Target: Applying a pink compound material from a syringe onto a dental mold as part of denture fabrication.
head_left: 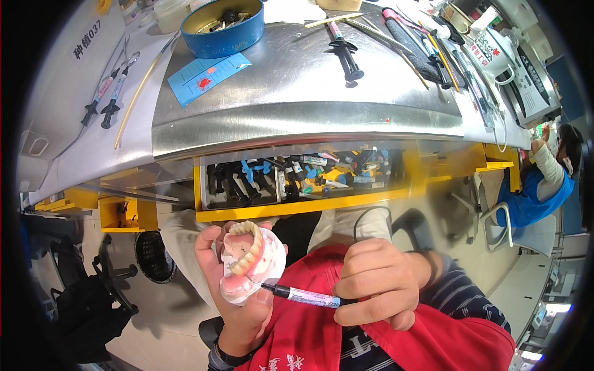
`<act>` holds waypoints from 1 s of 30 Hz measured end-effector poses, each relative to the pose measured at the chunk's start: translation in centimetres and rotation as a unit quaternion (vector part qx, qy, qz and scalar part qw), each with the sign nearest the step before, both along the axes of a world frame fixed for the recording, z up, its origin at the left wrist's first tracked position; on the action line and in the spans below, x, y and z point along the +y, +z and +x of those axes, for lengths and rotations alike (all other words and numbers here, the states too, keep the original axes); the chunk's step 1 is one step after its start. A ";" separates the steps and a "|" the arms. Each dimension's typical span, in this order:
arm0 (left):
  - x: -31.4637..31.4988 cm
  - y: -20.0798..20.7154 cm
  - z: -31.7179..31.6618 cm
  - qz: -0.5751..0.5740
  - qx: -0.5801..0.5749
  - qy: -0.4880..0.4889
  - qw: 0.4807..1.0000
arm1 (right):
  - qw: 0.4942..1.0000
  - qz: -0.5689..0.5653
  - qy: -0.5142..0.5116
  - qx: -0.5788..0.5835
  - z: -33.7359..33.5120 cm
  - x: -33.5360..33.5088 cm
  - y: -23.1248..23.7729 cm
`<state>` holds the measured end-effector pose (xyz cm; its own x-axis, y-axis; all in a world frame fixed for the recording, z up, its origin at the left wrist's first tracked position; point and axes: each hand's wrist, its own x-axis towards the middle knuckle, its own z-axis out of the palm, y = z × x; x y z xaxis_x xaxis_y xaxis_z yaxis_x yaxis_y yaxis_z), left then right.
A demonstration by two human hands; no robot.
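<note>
My left hand [238, 309] holds a white plaster dental model [250, 263] with a row of cream teeth and pink gums, tilted up toward me. My right hand [377, 284] grips a thin pen-like tool with a black tip [303, 297]. Its tip touches the lower pink gum edge of the model. Both hands are over my lap, above a red apron [322, 346].
A steel workbench [297, 111] spans the top with a blue round tin [223, 25], a blue card [207, 75], syringes [343, 49] and long tools. An open yellow drawer [297, 179] of small tools lies under its edge. Another person in blue [544, 185] sits at right.
</note>
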<state>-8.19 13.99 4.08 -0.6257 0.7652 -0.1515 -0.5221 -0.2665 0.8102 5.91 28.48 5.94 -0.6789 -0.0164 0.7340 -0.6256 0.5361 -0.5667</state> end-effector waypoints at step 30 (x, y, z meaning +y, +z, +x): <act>0.1 -0.2 0.0 -0.008 0.024 0.014 1.000 | 1.000 0.007 -0.006 -0.006 0.1 0.2 0.1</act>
<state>-8.23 14.07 3.86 -0.6538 0.7449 -0.1329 -0.4743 -0.2665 0.8391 5.96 28.64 6.08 -0.6873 -0.0187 0.7261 -0.6131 0.5510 -0.5661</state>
